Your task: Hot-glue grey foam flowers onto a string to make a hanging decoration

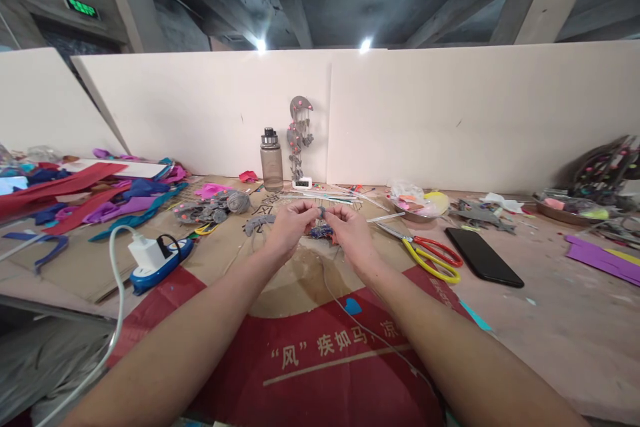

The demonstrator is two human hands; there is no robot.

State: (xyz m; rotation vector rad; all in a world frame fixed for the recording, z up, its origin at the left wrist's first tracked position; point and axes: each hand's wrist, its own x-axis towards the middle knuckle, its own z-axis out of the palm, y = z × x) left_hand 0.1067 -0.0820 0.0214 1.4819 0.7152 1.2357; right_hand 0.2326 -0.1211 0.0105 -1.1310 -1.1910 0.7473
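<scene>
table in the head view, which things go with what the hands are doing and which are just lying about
Likely part of it:
small greyish piece pinched in the hands
grey thread
scissors, probably

Seemingly just lying about:
black phone
bottle
power strip
small clock

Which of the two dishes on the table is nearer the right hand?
The dish just beyond the scissors. It sits much closer to the right hand than the other dish, over at the far right.
</scene>
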